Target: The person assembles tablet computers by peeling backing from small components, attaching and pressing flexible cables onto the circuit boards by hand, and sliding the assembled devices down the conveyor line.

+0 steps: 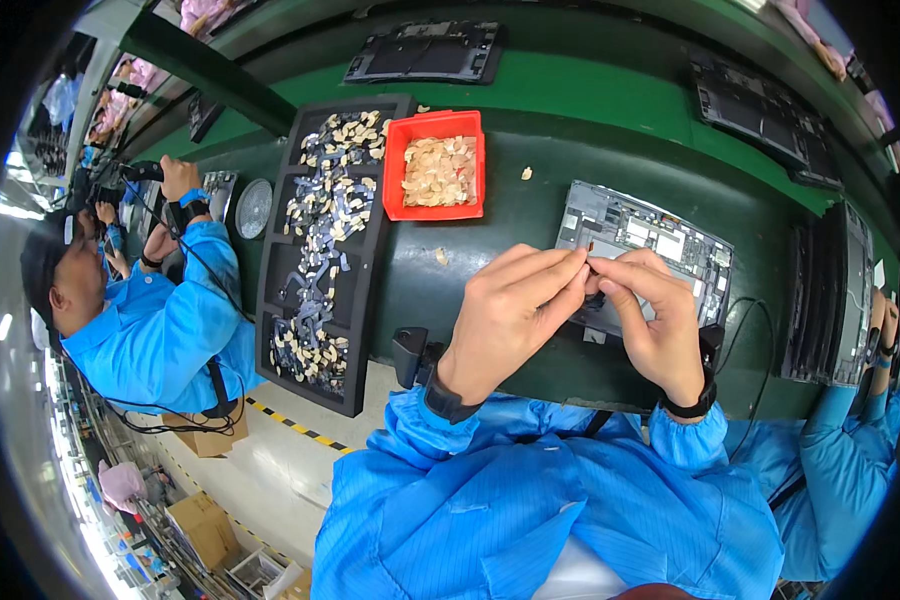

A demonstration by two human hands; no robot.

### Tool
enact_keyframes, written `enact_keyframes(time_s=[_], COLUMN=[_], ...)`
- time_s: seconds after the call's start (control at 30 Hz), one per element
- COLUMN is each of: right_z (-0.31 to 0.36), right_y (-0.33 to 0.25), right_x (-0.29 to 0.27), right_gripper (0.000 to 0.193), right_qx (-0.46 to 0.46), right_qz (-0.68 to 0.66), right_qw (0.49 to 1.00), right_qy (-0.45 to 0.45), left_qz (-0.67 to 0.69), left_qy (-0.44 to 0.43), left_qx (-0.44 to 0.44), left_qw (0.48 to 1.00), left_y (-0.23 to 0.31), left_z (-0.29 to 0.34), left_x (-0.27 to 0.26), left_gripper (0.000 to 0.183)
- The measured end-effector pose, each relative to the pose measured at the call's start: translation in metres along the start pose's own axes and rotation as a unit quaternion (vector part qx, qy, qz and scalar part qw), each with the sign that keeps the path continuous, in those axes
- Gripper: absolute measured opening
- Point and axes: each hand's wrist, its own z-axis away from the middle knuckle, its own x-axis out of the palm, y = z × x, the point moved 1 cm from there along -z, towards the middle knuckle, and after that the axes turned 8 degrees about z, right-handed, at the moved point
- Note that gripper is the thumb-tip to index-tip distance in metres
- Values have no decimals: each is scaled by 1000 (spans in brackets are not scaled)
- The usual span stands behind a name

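My left hand (510, 315) and my right hand (660, 320) meet fingertip to fingertip over the near left part of an opened laptop base (712, 268). Both are closed in a pinch on a small dark piece (592, 262), mostly hidden by the fingers, so its exact kind is unclear. The laptop base lies on the green bench with its circuit board and pale panels exposed. To the left, a black compartment tray (363, 320) holds many small dark flexible strips with cream tabs. Beside it, a red bin (394, 165) contains loose cream-coloured peeled tabs.
More laptop bases lie on the far shelf (425, 52) and far right (760, 115). Several stand stacked (820, 300) at the right. A thin black cable (770, 335) curves beside my right wrist. Co-workers in blue (160, 330) sit at both sides. Stray tabs (526, 173) dot the bench.
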Motion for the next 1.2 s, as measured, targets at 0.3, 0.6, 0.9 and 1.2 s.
enact_keyframes(time_s=[0.3, 0.6, 0.9, 1.2], right_z=[-15, -29, -19, -23], right_y=[5, 16, 23, 25], right_x=[22, 53, 51, 47], right_gripper=[10, 28, 19, 31], right_qx=[-9, 65, 152, 123], right_qz=[-54, -181, -200, -148], right_qw=[998, 980, 967, 981], right_qy=[39, 40, 30, 29], left_qz=[-78, -39, -47, 30], left_qy=[-20, 56, 88, 65], left_qx=[50, -45, -63, -129], left_qw=[995, 997, 993, 989], left_y=[-14, -45, -49, -30], left_z=[-12, -23, -25, -17], left_x=[-23, -25, -34, -20], left_gripper=[14, 13, 10, 23])
